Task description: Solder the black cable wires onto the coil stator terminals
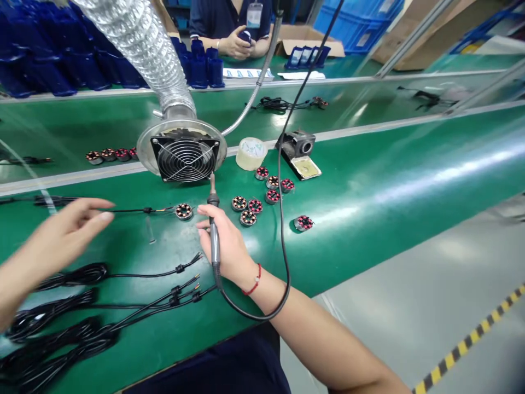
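Note:
In my right hand [227,241] is a soldering iron [214,243], its tip pointing up and away from me. My left hand [68,227] hovers at the left, thumb and forefinger apart, holding nothing. Close to its fingertips runs a black cable [127,210] whose thin coloured wires reach a small round motor stator [184,211]. That stator lies on the green bench between my two hands. Several more stators, with copper or red windings, lie beyond my right hand, among them a red-wound one [304,222] standing apart.
A fume extractor fan [187,158] on a silver duct [151,54] stands behind the stators. Beyond are a tape roll [251,154] and a soldering iron stand [301,150]. Coiled black cables [57,312] lie front left. Across the bench, a co-worker's hands [238,45] hold a dark part.

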